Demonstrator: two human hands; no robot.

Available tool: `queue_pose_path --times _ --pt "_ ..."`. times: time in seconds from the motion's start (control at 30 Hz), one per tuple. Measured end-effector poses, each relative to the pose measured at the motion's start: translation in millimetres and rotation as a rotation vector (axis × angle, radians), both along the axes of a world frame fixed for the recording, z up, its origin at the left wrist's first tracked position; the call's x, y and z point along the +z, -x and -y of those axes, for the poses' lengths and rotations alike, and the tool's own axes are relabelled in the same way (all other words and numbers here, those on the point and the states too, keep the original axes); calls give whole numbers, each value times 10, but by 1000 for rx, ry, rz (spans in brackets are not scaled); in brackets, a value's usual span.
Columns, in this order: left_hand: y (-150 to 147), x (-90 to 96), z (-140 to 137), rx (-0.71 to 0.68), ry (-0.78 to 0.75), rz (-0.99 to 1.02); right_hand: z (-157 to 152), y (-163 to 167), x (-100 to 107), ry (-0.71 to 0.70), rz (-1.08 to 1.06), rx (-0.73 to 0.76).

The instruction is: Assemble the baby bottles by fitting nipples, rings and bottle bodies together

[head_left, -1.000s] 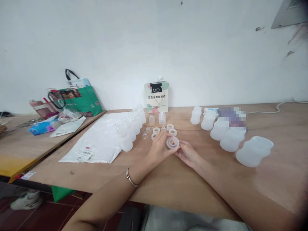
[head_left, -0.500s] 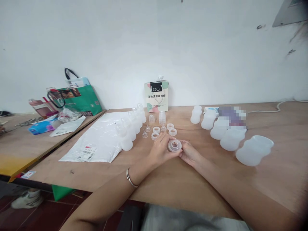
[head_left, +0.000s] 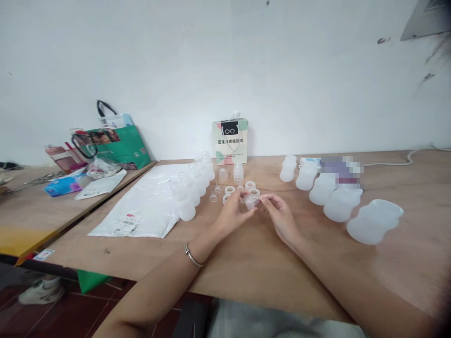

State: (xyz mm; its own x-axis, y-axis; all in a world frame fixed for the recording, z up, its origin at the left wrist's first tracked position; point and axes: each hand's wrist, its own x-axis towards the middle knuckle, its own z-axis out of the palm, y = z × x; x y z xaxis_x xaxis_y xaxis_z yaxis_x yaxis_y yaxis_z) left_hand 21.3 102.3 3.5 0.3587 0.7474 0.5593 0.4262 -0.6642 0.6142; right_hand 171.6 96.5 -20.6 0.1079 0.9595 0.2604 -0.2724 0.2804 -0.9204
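My left hand (head_left: pixel 233 212) is closed around the rim of a translucent bottle collar ring (head_left: pixel 250 202), turned on its side above the table. My right hand (head_left: pixel 280 214) pinches at the ring's right side, where a clear silicone nipple seems to poke out; its tip is mostly hidden by my fingertips. Just behind my hands lie several loose collar rings (head_left: pixel 250 185), partly covered by my left hand. Clear nipples (head_left: pixel 213 197) stand to the left of them. Farther back are a clear dome cap (head_left: pixel 223 175) and a stack of caps (head_left: pixel 238 172).
Capped baby bottles (head_left: pixel 186 209) stand in a row at left, beside a white plastic mailer (head_left: pixel 141 202). Open frosted bottle bodies (head_left: pixel 373 223) form a row at right. A paper bag (head_left: pixel 230 143) leans against the wall. A green bag (head_left: pixel 130 148) sits on the adjoining left table.
The ring has tipped from facing me to lying sideways. My right hand has shifted from supporting its edge to pinching at its right side.
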Motion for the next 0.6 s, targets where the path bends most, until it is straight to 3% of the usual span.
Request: queue_pose_path --times 0.1,0.23,0.37,0.6 --pt "-4 -48 -20 -73 155 111 5 -21 18 -111 169 -31" --pt "-33 -118 -72 -162 355 294 1 -25 -4 -108 139 29" --pt "-36 -155 -130 -142 403 368 16 -9 -6 -96 153 94" --pt "-39 -93 -88 -246 488 472 65 16 60 -133 135 145"
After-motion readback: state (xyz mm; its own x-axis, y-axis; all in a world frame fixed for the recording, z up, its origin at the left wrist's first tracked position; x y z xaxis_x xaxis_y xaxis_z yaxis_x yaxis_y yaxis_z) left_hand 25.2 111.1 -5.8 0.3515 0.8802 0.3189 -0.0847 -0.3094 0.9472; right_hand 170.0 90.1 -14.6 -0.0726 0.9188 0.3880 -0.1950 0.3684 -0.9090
